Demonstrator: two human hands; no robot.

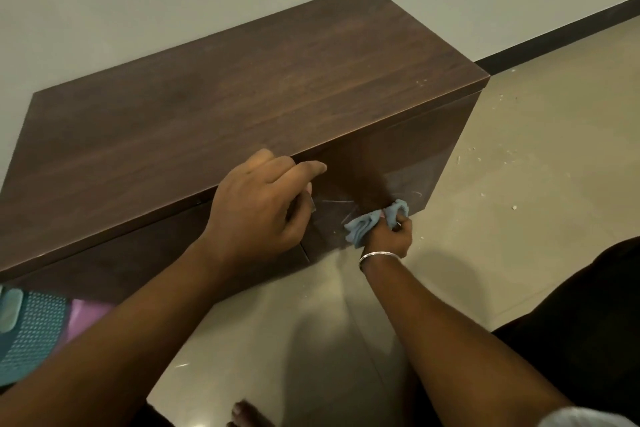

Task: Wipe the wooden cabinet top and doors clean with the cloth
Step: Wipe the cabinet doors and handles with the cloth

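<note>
— Gripping the crumpled light-blue cloth (375, 220), the right hand (389, 236) presses it low on the glossy dark-brown cabinet door (398, 163).
— And the left hand (258, 208)?
— Up-left of it, fingers curled over that door's top edge, under the dark wooden cabinet top (242, 87). Beige tiled floor (519, 166) lies right.

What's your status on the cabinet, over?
Right hand grips blue cloth against right door. Left hand holds that door's top edge. White smears remain. Nothing blocking.
</note>
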